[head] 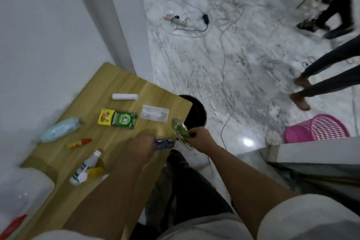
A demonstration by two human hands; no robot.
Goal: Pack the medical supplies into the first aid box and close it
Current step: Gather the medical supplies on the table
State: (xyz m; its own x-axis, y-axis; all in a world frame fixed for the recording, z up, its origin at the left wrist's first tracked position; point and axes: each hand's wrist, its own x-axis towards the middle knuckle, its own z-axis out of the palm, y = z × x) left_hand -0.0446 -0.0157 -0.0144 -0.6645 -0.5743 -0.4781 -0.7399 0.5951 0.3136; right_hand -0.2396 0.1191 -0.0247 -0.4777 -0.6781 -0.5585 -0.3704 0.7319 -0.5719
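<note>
On the wooden table (120,82) lie a white roll (124,96), a green and yellow box (117,119), a clear packet of white items (154,115), blue face masks (60,129), a small orange-red tube (78,143) and a white bottle (85,167) beside a yellow item (96,171). My left hand (141,147) grips a silvery blister pack (164,144) at the table's near edge. My right hand (200,139) holds a green packet (180,128) at the table's right corner. The white first aid box (23,191), with a red part, sits at the lower left, blurred.
A black bin (194,113) stands under the table's right corner. A pink basket (319,127) sits on the marble floor at right. Cables and power strips (179,20) trail across the floor. Other people's legs (319,76) stand at the right. A white wall runs along the left.
</note>
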